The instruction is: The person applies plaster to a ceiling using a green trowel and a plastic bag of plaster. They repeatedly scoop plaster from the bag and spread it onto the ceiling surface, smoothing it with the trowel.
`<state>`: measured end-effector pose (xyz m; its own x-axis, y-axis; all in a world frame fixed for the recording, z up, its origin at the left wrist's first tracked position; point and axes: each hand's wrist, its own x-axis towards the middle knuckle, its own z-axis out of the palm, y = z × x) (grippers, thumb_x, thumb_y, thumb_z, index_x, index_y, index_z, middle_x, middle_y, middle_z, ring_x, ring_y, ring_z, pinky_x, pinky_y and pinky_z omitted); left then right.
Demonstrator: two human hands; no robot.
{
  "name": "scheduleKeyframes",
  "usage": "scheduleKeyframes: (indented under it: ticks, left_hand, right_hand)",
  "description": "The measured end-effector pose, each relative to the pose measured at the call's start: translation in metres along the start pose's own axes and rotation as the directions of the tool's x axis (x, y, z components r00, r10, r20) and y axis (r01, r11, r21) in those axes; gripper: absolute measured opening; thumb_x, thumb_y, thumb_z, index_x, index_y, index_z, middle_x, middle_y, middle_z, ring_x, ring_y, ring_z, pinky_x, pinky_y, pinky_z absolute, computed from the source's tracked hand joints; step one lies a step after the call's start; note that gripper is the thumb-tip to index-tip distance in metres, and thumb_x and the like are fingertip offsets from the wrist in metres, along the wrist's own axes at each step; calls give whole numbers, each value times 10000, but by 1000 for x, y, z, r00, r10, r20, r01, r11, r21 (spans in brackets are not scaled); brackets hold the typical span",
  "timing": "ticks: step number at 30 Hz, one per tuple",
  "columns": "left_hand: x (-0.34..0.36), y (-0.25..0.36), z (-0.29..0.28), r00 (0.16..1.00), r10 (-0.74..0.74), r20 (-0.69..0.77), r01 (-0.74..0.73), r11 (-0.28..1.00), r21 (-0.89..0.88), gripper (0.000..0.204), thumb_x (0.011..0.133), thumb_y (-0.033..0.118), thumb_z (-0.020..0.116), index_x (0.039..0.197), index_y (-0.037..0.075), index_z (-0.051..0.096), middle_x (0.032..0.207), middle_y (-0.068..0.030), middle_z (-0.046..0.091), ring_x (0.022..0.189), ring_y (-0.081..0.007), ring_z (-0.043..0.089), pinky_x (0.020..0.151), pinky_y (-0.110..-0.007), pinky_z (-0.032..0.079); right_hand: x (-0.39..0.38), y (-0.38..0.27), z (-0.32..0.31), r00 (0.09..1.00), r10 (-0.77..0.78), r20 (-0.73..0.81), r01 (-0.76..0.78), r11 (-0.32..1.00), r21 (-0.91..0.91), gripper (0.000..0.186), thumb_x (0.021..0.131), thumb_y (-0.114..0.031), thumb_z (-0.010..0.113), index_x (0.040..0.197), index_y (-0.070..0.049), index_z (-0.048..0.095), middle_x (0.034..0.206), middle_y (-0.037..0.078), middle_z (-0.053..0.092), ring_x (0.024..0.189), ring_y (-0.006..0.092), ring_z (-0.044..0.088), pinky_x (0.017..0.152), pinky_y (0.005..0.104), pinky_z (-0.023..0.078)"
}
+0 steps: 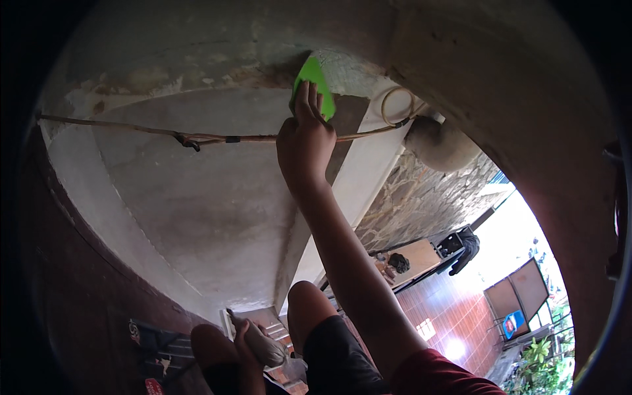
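My right hand (306,138), raised high on my outstretched arm, has its fingers pressed on a flat green plastic spreader (311,69). The spreader lies against a patchy grey band of plaster (345,72) overhead. Just below it, a cable (237,139) with dark wrapped joints runs across, partly behind my hand. Low in the view, by my bare knees, my left hand (245,339) is closed around a plastic bag (266,349) of grey material.
A rounded grey object (438,148) and a coiled hose (398,99) are at upper right. Beyond are a stone-clad wall (408,187), a wooden bench (415,257) with dark items, a tiled floor (441,316), a blue chair (512,322) and plants (540,355).
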<state>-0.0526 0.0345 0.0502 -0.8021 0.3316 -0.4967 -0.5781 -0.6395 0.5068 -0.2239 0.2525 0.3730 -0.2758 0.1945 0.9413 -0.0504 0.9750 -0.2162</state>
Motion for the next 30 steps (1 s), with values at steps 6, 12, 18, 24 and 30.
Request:
scheduleKeyframes:
  ticks: [6, 12, 18, 24, 30]
  left_hand:
    - [0, 71, 70, 967, 163, 195, -144, 984, -107, 357, 915, 471, 505, 909, 118, 561, 1240, -187, 604, 567, -200, 606, 617, -413, 512]
    - [19, 158, 155, 831, 294, 473, -262, 956, -133, 341, 933, 440, 483, 949, 109, 563, 1449, -255, 425, 547, -198, 622, 555, -370, 531]
    - [30, 174, 235, 733, 346, 585, -343, 931, -121, 320, 930, 381, 508, 1075, 95, 513, 1437, -275, 423, 557, -183, 633, 523, -323, 554]
    - [44, 156, 279, 716, 392, 577, -357, 917, -180, 429, 909, 357, 520, 1172, 20, 557, 1401, -260, 473, 627, -164, 625, 578, -297, 550]
    - [49, 143, 296, 755, 444, 483, -426, 892, -153, 480, 876, 343, 553, 1169, -36, 588, 1171, -176, 616, 603, -166, 612, 587, -327, 544]
  right_hand:
    - [-53, -12, -87, 836, 547, -50, -283, 507, 814, 402, 875, 61, 496, 1271, 33, 560, 1056, 81, 658, 897, 135, 627, 773, 265, 506]
    - [-168, -7, -160, 527, 824, 208, -480, 86, 873, 424, 893, 11, 519, 1314, -8, 478, 1143, 114, 592, 1042, 208, 595, 871, 309, 492]
    - [-285, 32, -171, 94, 856, 508, -711, -299, 637, 337, 841, 18, 505, 1174, -10, 548, 1065, 107, 597, 949, 221, 610, 805, 331, 508]
    - [-320, 42, -155, -180, 791, 584, -652, -541, 531, 284, 825, 38, 511, 1093, -6, 593, 979, 85, 614, 867, 214, 628, 738, 309, 529]
    - [-322, 32, -158, -67, 802, 594, -678, -474, 563, 279, 830, 45, 510, 1093, -1, 589, 995, 79, 623, 891, 213, 634, 747, 313, 533]
